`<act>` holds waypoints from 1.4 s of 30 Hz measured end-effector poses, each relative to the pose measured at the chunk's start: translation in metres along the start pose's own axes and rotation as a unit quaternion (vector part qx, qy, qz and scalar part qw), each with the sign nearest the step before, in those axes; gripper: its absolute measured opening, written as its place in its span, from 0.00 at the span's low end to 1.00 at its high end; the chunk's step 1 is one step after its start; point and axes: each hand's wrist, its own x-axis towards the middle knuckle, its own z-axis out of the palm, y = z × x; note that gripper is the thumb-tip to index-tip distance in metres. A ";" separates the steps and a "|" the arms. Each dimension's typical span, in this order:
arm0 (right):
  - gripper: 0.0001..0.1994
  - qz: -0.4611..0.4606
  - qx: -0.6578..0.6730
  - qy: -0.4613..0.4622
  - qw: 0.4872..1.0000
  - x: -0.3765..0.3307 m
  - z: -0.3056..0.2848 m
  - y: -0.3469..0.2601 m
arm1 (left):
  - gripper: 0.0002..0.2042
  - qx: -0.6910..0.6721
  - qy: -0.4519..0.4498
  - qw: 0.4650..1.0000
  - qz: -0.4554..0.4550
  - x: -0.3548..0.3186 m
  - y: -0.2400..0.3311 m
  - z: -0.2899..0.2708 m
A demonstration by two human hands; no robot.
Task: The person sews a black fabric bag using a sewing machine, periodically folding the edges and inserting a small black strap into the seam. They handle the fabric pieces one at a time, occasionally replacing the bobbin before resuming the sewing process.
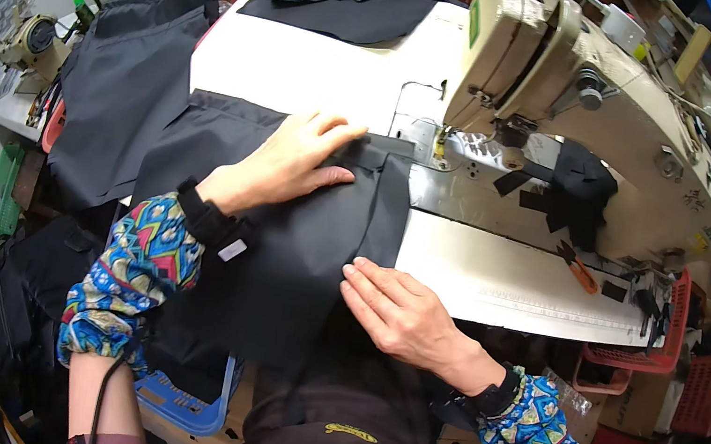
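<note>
A black fabric panel (pixel 275 246) lies over the near edge of the white sewing table and hangs toward my lap. My left hand (pixel 300 160) rests on its upper part, fingers stretched out and thumb apart. Flat along a fold near the panel's right side lie the fingers of my right hand (pixel 401 314); its thumb is hidden. The panel's upper right corner sits just left of the needle area (pixel 441 145) of a cream sewing machine (pixel 578 90). I cannot tell whether the cloth touches the presser foot.
More black fabric (pixel 347 2) lies at the table's far side, and another piece (pixel 129 77) drapes at the left. Black strips (pixel 581 186) are bunched under the machine arm. Orange-handled snips (pixel 583 270) lie on the right. A blue basket (pixel 186 401) stands below.
</note>
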 end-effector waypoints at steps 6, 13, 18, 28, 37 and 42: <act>0.36 0.122 0.103 -0.062 0.985 -0.014 0.000 0.031 | 0.07 -0.184 -0.004 0.982 -0.053 0.003 -0.012 0.011; 0.21 0.093 0.039 -0.089 0.991 -0.022 -0.003 -0.001 | 0.05 -0.178 -0.042 0.981 -0.064 0.016 0.026 0.029; 0.12 0.111 0.076 0.016 0.991 -0.025 0.006 -0.005 | 0.05 -0.157 0.008 0.982 -0.102 0.023 0.039 0.043; 0.12 0.187 0.191 0.134 0.954 -0.032 -0.003 0.022 | 0.05 -0.163 -0.021 0.975 -0.148 0.031 0.048 0.040; 0.20 0.213 -0.003 -0.003 0.977 -0.025 -0.005 0.049 | 0.05 -0.141 -0.006 0.975 -0.173 0.034 0.051 0.045; 0.20 0.207 -0.005 0.005 0.978 -0.024 -0.005 0.049 | 0.05 -0.137 -0.003 0.973 -0.186 0.033 0.052 0.048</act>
